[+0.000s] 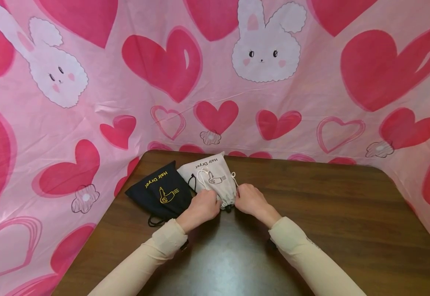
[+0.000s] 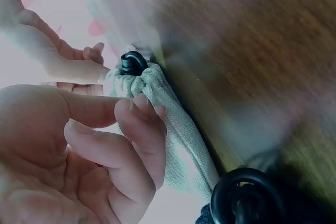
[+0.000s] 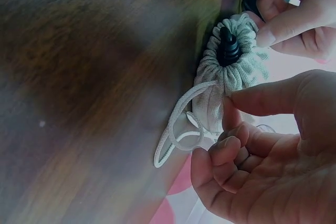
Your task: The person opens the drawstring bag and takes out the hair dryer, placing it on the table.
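Note:
A white drawstring bag (image 1: 218,176), printed "Hair Dryer" with a dryer drawing, lies on the table with its gathered mouth toward me. My left hand (image 1: 204,205) pinches the cloth at one side of the mouth. On the other side, the thumb and forefinger of my right hand (image 1: 251,200) pinch the cloth edge. A black ribbed piece (image 3: 228,48) shows in the puckered opening; the rest of it is hidden inside. White cord (image 3: 181,114) loops out beside my right fingers. Left of the white bag, touching it, lies a black drawstring bag (image 1: 159,191) with yellow print.
The brown wooden table (image 1: 329,213) extends to both sides and toward me. A pink cloth (image 1: 303,94) with hearts and rabbits hangs behind and beside it. A black cord loop (image 1: 155,222) sticks out from the black bag near my left forearm.

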The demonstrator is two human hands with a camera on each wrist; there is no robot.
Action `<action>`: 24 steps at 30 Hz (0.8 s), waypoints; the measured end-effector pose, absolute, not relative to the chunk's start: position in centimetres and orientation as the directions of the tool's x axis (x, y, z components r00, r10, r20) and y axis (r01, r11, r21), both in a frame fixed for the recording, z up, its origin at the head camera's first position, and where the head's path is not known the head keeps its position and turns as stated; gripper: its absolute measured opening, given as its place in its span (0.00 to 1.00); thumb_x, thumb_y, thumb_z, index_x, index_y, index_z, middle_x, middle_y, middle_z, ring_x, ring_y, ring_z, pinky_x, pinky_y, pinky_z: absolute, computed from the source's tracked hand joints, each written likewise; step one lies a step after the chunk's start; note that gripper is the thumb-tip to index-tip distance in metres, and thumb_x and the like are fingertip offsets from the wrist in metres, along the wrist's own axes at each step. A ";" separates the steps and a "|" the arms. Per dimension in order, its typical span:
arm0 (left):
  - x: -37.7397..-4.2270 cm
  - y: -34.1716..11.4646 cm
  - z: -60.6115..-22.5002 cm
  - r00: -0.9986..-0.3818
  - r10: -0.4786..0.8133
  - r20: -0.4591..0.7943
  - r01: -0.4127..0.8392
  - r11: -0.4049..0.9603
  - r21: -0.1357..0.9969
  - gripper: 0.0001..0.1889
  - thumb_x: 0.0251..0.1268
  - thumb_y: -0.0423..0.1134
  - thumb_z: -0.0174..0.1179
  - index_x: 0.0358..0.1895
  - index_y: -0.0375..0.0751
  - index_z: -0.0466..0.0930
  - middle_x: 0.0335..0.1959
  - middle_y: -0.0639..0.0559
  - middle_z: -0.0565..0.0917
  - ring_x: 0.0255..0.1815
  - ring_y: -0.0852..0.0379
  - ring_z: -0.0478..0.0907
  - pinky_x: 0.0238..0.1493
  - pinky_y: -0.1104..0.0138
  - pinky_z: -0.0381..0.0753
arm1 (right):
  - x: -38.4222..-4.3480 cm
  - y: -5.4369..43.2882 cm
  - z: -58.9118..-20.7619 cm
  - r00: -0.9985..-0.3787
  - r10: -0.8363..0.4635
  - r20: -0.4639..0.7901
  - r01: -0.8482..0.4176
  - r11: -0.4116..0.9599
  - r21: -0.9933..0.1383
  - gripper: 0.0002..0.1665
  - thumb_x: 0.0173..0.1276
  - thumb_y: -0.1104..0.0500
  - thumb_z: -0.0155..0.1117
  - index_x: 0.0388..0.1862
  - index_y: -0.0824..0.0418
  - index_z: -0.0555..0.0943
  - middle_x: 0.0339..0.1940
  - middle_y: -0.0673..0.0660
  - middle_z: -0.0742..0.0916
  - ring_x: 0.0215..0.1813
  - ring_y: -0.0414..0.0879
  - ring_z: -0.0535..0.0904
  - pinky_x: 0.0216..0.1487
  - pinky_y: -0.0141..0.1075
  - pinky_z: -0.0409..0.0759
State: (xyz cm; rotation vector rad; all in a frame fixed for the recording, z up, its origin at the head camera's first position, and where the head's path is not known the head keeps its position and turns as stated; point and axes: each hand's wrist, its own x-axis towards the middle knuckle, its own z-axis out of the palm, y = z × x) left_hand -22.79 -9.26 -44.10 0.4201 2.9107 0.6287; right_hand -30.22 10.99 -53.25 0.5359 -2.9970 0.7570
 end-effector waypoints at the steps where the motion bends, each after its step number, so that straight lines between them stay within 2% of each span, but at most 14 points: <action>1: -22.8 -9.2 -44.1 -0.953 0.295 -0.072 0.240 0.876 0.417 0.20 0.77 0.39 0.61 0.21 0.43 0.75 0.20 0.50 0.75 0.20 0.54 0.73 0.22 0.61 0.72 | -30.2 11.1 -53.2 -0.941 -0.325 0.094 -0.331 0.823 -0.463 0.20 0.66 0.58 0.61 0.14 0.52 0.71 0.18 0.51 0.72 0.21 0.47 0.69 0.21 0.43 0.69; 8: -23.3 -9.0 -45.2 -0.951 0.292 -0.106 0.222 0.878 0.425 0.20 0.77 0.40 0.61 0.20 0.44 0.76 0.19 0.51 0.75 0.18 0.54 0.74 0.21 0.60 0.74 | -24.2 9.6 -44.3 -0.961 -0.275 -0.030 -0.225 0.838 -0.497 0.20 0.72 0.64 0.61 0.17 0.62 0.74 0.18 0.54 0.73 0.21 0.48 0.70 0.24 0.41 0.69; 14: -22.5 -8.9 -44.3 -0.947 0.307 -0.097 0.239 0.871 0.429 0.20 0.77 0.38 0.61 0.20 0.43 0.74 0.18 0.51 0.73 0.17 0.54 0.72 0.19 0.63 0.70 | -24.3 10.0 -44.8 -0.952 -0.304 -0.008 -0.254 0.809 -0.529 0.20 0.70 0.65 0.60 0.16 0.61 0.72 0.17 0.55 0.73 0.20 0.49 0.70 0.22 0.42 0.69; 16: -22.5 -8.8 -44.3 -0.945 0.314 -0.096 0.245 0.869 0.429 0.20 0.77 0.37 0.60 0.19 0.43 0.74 0.17 0.51 0.73 0.17 0.55 0.72 0.19 0.63 0.69 | -25.2 10.7 -46.6 -0.945 -0.325 0.038 -0.297 0.803 -0.516 0.20 0.69 0.64 0.59 0.15 0.58 0.72 0.17 0.54 0.72 0.20 0.48 0.69 0.22 0.43 0.68; 18: -22.5 -8.7 -44.2 -0.942 0.320 -0.102 0.249 0.869 0.427 0.21 0.77 0.37 0.60 0.19 0.43 0.74 0.16 0.52 0.72 0.16 0.55 0.72 0.19 0.63 0.69 | -25.3 10.8 -46.8 -0.944 -0.328 0.039 -0.300 0.803 -0.515 0.19 0.68 0.64 0.60 0.15 0.57 0.71 0.17 0.54 0.73 0.19 0.49 0.70 0.21 0.44 0.69; 21: -22.5 -8.6 -44.3 -0.940 0.326 -0.101 0.257 0.871 0.419 0.21 0.77 0.37 0.60 0.19 0.44 0.74 0.16 0.52 0.72 0.16 0.55 0.72 0.19 0.63 0.69 | -25.0 10.9 -46.5 -0.943 -0.332 0.034 -0.301 0.801 -0.517 0.20 0.68 0.64 0.60 0.15 0.57 0.72 0.17 0.54 0.73 0.19 0.49 0.70 0.21 0.43 0.69; 24: -22.6 -8.4 -44.4 -0.940 0.328 -0.091 0.265 0.873 0.410 0.20 0.77 0.37 0.60 0.20 0.44 0.74 0.17 0.52 0.73 0.17 0.55 0.72 0.20 0.62 0.70 | -23.9 10.5 -44.5 -0.950 -0.312 -0.010 -0.261 0.811 -0.524 0.21 0.69 0.65 0.60 0.14 0.60 0.71 0.16 0.54 0.73 0.19 0.48 0.70 0.22 0.42 0.69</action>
